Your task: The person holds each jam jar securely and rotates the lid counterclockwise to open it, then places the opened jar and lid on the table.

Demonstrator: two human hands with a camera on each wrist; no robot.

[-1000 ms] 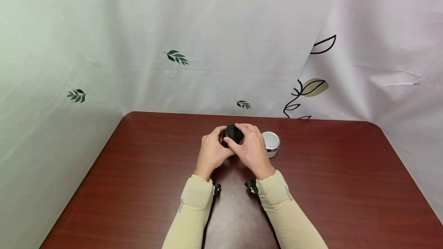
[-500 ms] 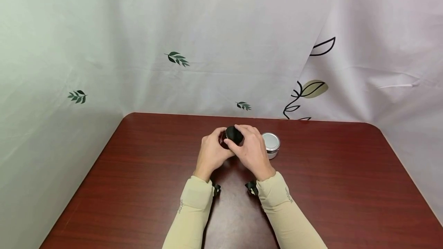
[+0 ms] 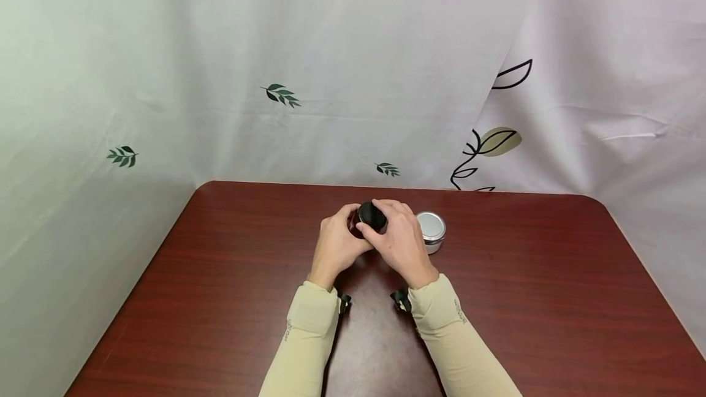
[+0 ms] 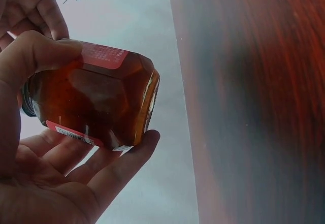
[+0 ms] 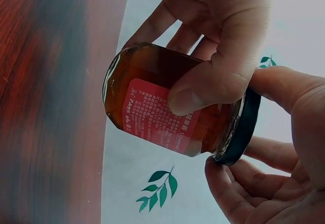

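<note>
A faceted glass jar (image 4: 106, 94) of dark amber contents, with a red label (image 5: 157, 115), is held up above the table. My left hand (image 3: 337, 242) grips its body, thumb on one side and fingers on the other. Around the black lid (image 3: 372, 217) curl the thumb and fingers of my right hand (image 3: 401, 239). The right wrist view shows the lid (image 5: 241, 130) seated on the jar's mouth. Just right of my right hand stands a round tin (image 3: 431, 225) with a silver lid, partly covered by that hand in the head view.
The reddish-brown wooden table (image 3: 524, 287) has rounded far corners. Behind it and along the sides hangs a white curtain (image 3: 331, 48) with leaf prints. Both forearms wear pale yellow sleeves (image 3: 314, 317), with small dark devices at the wrists.
Both hands keep their hold on the jar and lid in nearly the same place. The whole head view shifts very slightly; the tin stays put.
</note>
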